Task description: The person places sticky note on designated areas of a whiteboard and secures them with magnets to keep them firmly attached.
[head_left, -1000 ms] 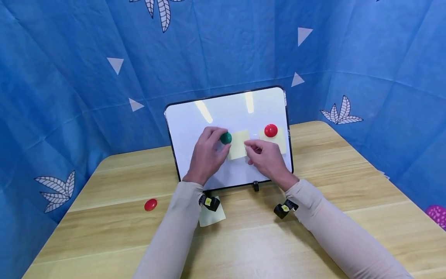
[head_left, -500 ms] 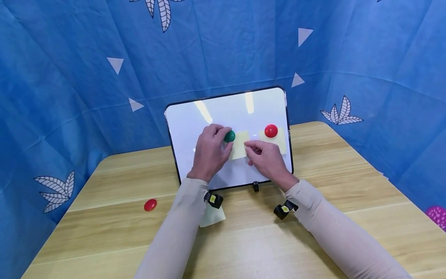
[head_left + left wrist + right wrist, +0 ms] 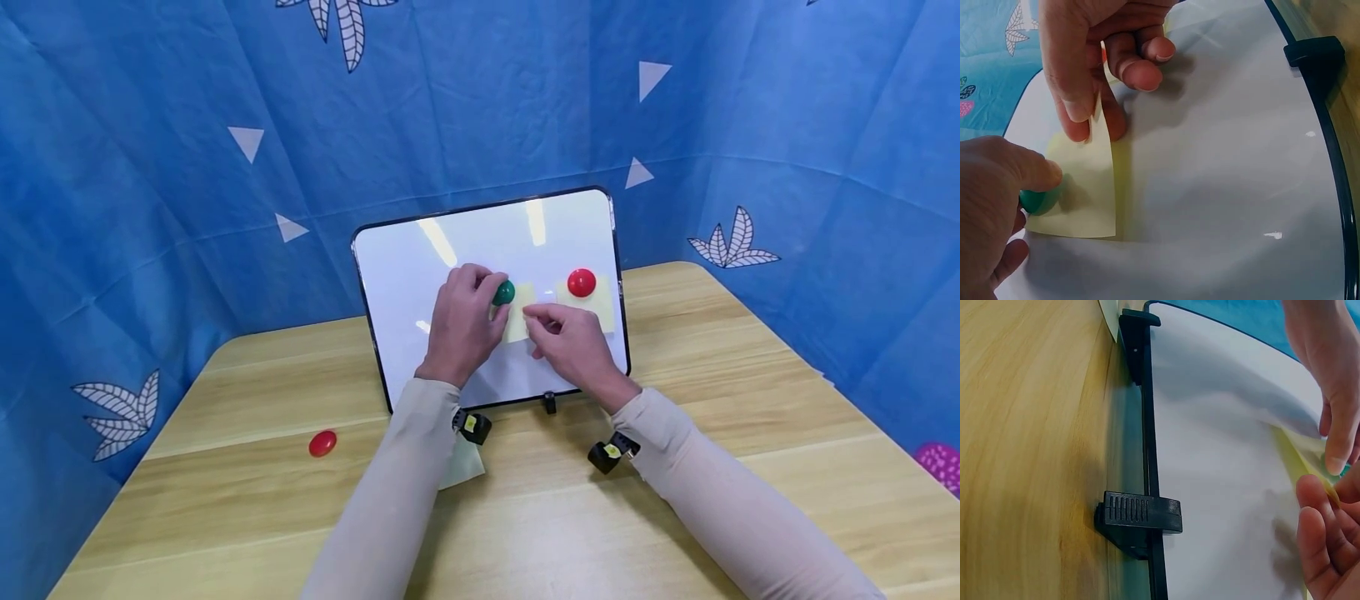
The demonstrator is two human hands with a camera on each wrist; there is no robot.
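Note:
A yellow sticky note (image 3: 518,327) lies against the whiteboard (image 3: 405,292); in the left wrist view its lower edge stands a little off the surface. My left hand (image 3: 465,321) pinches a round green magnet (image 3: 505,292) over the note's left side. Between thumb and fingertips my right hand (image 3: 576,343) pinches the note's right edge, plainest in the left wrist view, where that note (image 3: 1085,187) hangs from the fingers. In the right wrist view the green magnet is mostly hidden behind the fingers. Right of the hands, a red magnet (image 3: 581,282) sits on a second yellow sticky note (image 3: 603,315).
The whiteboard leans upright on the wooden table (image 3: 247,517), held by black clip feet (image 3: 1141,512). Another red magnet (image 3: 322,443) lies on the table at left. A pale sticky note (image 3: 462,467) lies partly under the left forearm. A blue curtain (image 3: 480,100) hangs behind.
My left hand has shifted right with the green magnet, bringing it from the note's left edge further over the note. The right hand keeps its pinch and has barely moved.

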